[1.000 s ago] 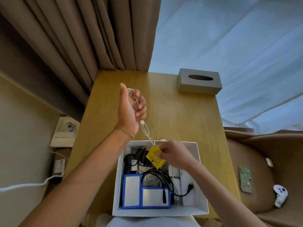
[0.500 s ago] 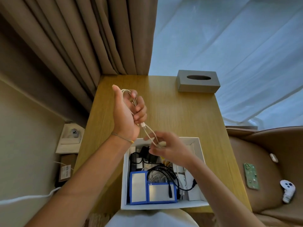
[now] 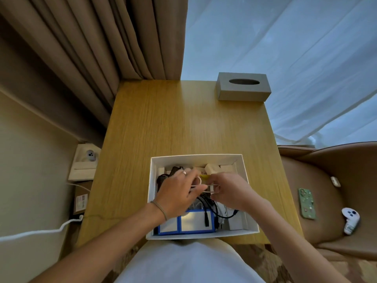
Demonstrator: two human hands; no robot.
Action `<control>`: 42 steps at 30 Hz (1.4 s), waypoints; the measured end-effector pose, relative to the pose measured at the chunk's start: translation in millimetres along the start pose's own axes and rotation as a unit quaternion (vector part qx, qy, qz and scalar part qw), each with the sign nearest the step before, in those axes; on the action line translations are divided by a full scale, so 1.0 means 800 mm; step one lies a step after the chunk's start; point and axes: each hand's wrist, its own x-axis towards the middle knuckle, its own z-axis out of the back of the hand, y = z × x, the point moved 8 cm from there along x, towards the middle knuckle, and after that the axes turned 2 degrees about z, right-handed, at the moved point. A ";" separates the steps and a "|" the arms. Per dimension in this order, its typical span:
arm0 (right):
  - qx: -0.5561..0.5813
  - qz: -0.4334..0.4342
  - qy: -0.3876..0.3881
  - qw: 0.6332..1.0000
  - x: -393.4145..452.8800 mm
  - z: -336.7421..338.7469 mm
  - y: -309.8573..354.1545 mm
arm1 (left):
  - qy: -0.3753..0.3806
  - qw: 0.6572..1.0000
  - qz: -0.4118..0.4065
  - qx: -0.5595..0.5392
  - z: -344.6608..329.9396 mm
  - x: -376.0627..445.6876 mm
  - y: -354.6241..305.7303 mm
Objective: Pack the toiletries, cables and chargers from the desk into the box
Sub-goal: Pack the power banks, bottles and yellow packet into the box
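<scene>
A white box (image 3: 195,157) stands at the near edge of the wooden desk (image 3: 183,123). Inside it lie black cables (image 3: 210,205), blue-edged packs (image 3: 193,223), a yellow packet (image 3: 204,177) and white chargers (image 3: 212,168). Both hands are low over the box. My left hand (image 3: 179,193) grips a coiled white cable (image 3: 201,185). My right hand (image 3: 230,190) pinches the same cable's other end between its fingertips. Much of the cable is hidden by the fingers.
A grey tissue box (image 3: 243,86) sits at the desk's far right corner. Brown curtains hang behind on the left. To the right, a brown seat (image 3: 326,190) carries a green phone (image 3: 307,203) and a white controller (image 3: 349,220). A wall socket (image 3: 89,155) is left of the desk.
Both hands came down from above the desk into the box, bringing the white cable with them. The left hand was raised over the desk before; now it is over the box contents.
</scene>
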 end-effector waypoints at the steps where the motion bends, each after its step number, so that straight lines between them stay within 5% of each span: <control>1: -0.019 0.003 -0.011 1.000 -0.001 -0.006 -0.001 | 0.014 0.999 -0.013 0.041 -0.013 -0.002 -0.001; 5: -0.052 0.013 -0.049 0.997 -0.010 -0.021 -0.006 | 0.063 0.978 -0.063 0.189 -0.059 -0.006 0.000; 12: -0.056 0.031 -0.111 0.992 -0.019 -0.008 -0.004 | 0.118 0.981 -0.070 0.135 -0.087 -0.025 0.004; 18: 0.000 0.059 -0.188 0.980 -0.019 0.042 0.015 | -0.006 0.995 -0.080 0.061 -0.028 -0.024 -0.018; 24: 0.090 0.065 -0.216 0.970 0.022 0.097 0.041 | -0.090 0.995 0.021 -0.027 0.056 0.014 0.028; 30: 0.116 0.023 -0.075 0.990 0.123 0.105 0.045 | -0.063 0.985 0.120 -0.108 0.085 0.067 0.110; 34: 0.018 0.006 0.029 0.999 0.187 0.079 0.031 | 0.007 0.977 0.168 -0.133 0.073 0.094 0.159; 42: -0.130 -0.022 0.241 0.962 0.255 0.014 -0.020 | 0.126 0.955 0.232 -0.133 0.027 0.114 0.221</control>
